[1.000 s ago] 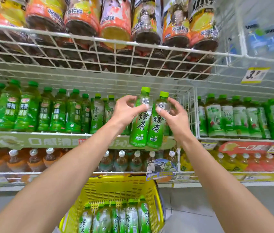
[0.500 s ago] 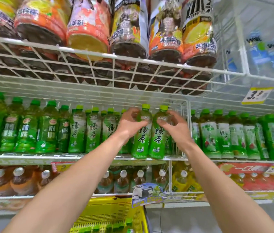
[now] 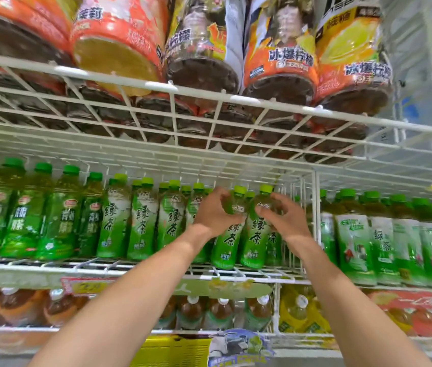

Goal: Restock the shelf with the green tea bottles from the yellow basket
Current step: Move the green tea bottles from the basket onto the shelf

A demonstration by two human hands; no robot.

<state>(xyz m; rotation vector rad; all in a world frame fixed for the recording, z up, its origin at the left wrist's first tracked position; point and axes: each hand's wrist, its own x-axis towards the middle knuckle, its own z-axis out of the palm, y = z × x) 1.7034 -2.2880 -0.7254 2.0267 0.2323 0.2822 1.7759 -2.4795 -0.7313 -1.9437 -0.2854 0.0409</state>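
White wire shelf (image 3: 156, 267) of green bottles, two green tea bottles (image 3: 229, 242) upright side by side at its front edge, left hand (image 3: 216, 214) gripping one neck, right hand (image 3: 285, 217) gripping the other, yellow basket (image 3: 170, 352) below shelf.

1. Large orange-labelled bottles of dark tea (image 3: 278, 62) stand on the white wire upper rack (image 3: 172, 90).
2. Brown tea bottles with white caps (image 3: 11, 305) fill the bottom row.
3. Yellow-labelled bottles (image 3: 299, 313) stand right of them.
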